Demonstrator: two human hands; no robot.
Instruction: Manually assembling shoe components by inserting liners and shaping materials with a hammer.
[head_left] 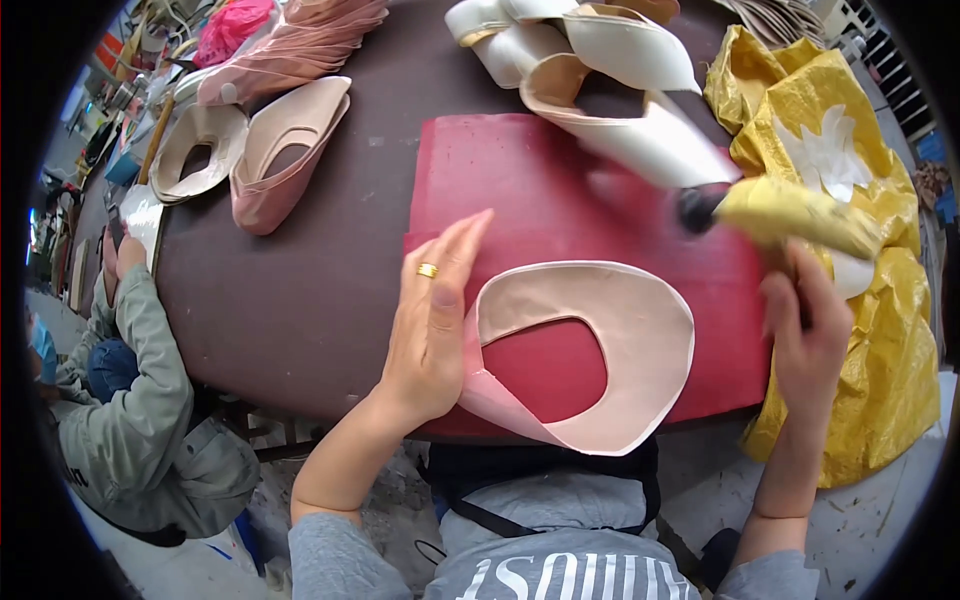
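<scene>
A pink shoe upper with a beige lining (pixel 645 340) stands on a red mat (pixel 480 165), its wide opening facing up. My left hand (pixel 425 330), a gold ring on one finger, is open with straight fingers against the upper's left side. To the right of the upper, my right hand (pixel 810 320) is closed around the handle of a hammer, raised above the mat. The hammer's head (pixel 795 215) is wrapped in yellow with a black rounded end, blurred by motion. Its handle is mostly hidden by my fingers.
White shoe uppers (pixel 630 130) lie at the far side of the mat. Pink uppers (pixel 290 155) sit at the far left of the brown table (pixel 270 300). A yellow woven sack (pixel 850 370) hangs at the right edge. A co-worker in a green-grey sleeve (pixel 145 340) sits at the left.
</scene>
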